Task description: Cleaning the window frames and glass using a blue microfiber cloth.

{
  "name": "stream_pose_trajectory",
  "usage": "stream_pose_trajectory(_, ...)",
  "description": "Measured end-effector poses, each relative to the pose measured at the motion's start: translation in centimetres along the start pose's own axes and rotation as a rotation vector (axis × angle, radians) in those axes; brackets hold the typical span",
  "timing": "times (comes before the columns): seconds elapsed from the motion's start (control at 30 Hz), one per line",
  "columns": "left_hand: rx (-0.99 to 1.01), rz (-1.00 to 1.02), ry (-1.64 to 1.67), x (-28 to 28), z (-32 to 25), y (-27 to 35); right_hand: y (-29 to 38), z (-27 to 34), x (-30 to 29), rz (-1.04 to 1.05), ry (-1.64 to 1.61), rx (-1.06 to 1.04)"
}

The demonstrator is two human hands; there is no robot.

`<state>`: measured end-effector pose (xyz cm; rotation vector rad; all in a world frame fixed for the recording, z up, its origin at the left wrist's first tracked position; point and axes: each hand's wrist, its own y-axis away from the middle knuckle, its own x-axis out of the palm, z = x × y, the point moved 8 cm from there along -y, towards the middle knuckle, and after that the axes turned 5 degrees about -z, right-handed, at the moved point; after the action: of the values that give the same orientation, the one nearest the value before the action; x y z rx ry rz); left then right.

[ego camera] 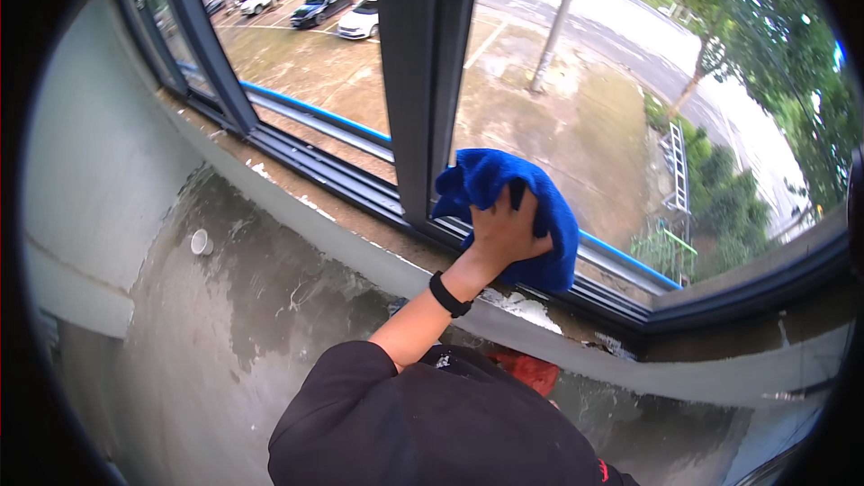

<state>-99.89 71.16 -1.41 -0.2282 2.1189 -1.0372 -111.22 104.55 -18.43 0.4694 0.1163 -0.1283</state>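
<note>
My left hand (pixel 507 226), with a black band on its wrist, presses a bunched blue cloth (pixel 557 236) against the lower part of the window, beside the dark upright frame (pixel 435 81). Its fingers are spread and partly sunk in the folds, with the thumb towards the right. The cloth hangs down over the bottom window track (pixel 607 293). My right hand is out of view. Below the sill, a red item (pixel 530 371) shows beside my dark shirt, which partly hides it.
A rough sill (pixel 378 236) with white residue runs below the window frame. A white cup (pixel 201 243) is on the stained concrete floor at left. Outside the glass are parked cars (pixel 324 3), a pole (pixel 560 20), a ladder (pixel 678 165) and trees.
</note>
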Motion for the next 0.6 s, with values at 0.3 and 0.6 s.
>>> stream_pose_trajectory(0.3,0.124,-0.168,0.056,-2.0,-0.9,-0.5,1.0,-10.2,-0.1,0.207,-0.300,0.445)
stream_pose_trajectory(0.6,0.103,-0.227,0.000,-2.1,-0.5,-0.5,-0.9,-18.5,3.3,0.088,-0.271,0.520)
